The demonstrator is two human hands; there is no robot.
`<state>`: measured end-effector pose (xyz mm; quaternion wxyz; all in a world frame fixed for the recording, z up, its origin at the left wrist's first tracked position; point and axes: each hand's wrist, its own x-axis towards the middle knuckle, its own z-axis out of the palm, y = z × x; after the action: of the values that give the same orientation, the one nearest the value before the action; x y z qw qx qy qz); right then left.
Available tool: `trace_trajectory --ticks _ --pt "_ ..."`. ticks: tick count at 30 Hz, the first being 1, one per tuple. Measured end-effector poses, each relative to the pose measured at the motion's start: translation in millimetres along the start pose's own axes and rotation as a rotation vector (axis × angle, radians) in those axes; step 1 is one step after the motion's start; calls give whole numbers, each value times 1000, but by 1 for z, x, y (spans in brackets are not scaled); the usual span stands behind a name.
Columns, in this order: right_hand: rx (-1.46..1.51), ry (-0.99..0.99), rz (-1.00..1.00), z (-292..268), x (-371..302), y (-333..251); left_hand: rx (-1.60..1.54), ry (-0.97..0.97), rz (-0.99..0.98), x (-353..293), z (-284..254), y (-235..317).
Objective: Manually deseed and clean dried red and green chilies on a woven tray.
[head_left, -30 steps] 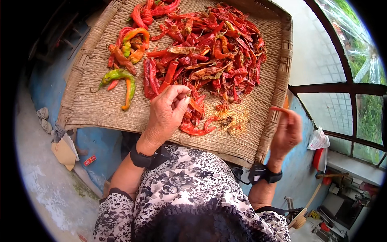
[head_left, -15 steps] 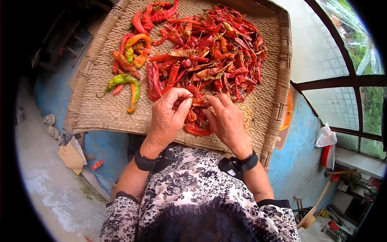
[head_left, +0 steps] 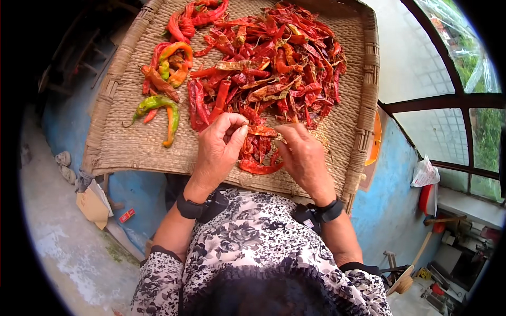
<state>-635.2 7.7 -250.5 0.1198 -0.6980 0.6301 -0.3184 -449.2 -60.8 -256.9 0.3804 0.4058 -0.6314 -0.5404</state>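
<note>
The left hand (head_left: 215, 152) is clamping the left end of a dried red chili (head_left: 262, 131) between thumb and forefinger. The right hand (head_left: 310, 162) is placing its fingertips at the right end of this chili; whether they are gripping it cannot be told. The chili is spanning the space between both hands, above the near part of a woven tray (head_left: 134, 151). Its skin is showing red to orange-brown, wrinkled and slightly glossy. A heap of dried chilies (head_left: 284, 68) is lying just beyond. At lower left, a small red packet (head_left: 126, 215) is bearing pale marks too small to read.
</note>
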Motion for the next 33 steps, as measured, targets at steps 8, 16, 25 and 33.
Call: trace_trajectory --ticks 8,16,25,33 --pt "-233 -24 11 10 2 5 62 47 58 -2 -3 1" --pt "-556 468 344 -106 -35 51 -12 8 19 -2 -4 -5" --pt "85 -140 281 -12 -9 3 5 59 35 -2 -1 -4" --pt "58 -74 207 11 0 0 37 65 10 -6 -2 -4"
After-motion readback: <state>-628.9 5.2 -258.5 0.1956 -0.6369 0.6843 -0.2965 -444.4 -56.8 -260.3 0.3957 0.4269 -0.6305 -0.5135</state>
